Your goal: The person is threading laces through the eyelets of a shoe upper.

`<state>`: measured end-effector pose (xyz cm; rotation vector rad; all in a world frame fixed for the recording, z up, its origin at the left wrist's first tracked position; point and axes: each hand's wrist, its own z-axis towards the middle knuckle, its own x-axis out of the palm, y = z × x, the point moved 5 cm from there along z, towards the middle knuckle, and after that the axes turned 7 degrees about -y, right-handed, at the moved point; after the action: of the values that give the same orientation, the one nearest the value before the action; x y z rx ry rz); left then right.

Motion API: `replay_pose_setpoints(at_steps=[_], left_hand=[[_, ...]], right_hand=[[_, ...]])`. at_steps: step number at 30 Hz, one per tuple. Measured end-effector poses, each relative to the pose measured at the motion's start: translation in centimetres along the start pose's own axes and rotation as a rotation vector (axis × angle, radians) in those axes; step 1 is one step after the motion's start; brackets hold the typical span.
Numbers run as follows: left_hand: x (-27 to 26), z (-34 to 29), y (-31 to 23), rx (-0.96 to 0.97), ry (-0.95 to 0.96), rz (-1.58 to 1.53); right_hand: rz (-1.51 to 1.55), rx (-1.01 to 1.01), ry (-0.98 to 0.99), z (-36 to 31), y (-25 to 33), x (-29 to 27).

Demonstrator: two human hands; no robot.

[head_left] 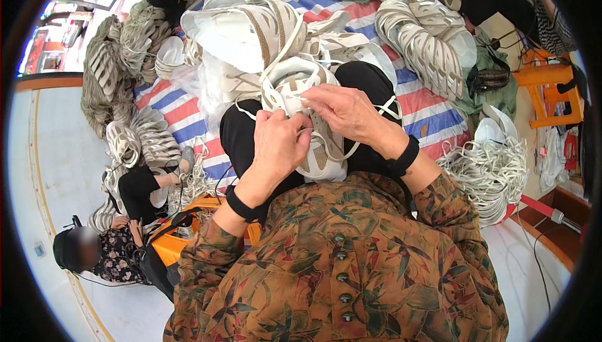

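Between my knees lies a white and beige shoe upper (326,169) with a white shoelace (352,151) partly threaded through it. My left hand (276,144) is closed on the upper's left edge, thumb and curled fingers near the tongue. Thumb and forefinger of my right hand (351,113) pinch a piece of the lace over the eyelets; the exact spot is partly hidden by the fingers. Loose lace hangs by my right knee. Just beyond the hands, more white and beige shoe uppers (276,28) are piled against my knees.
A striped red, white and blue sheet (188,113) covers the floor, with stacked shoe uppers (426,47) on it. At right sit a heap of white laces (492,176) and an orange stool (552,91). A co-worker (113,248) sits at lower left; others are at the far edge.
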<state>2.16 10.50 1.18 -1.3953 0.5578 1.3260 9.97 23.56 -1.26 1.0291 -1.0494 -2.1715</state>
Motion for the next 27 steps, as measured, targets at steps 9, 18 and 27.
replay_pose_setpoints(at_steps=[9,18,27], left_hand=[[-0.4,-0.6,0.4,-0.106,0.016,-0.138],[-2.5,-1.2,2.6,0.037,0.102,-0.355],[-3.3,-2.2,7.8,-0.249,-0.209,-0.549]], right_hand=[[-0.105,0.007,0.041,0.0,0.4,0.6],[-0.16,-0.011,0.065,0.3,1.0,0.9],[-0.123,0.07,0.098,0.6,1.6,1.0]])
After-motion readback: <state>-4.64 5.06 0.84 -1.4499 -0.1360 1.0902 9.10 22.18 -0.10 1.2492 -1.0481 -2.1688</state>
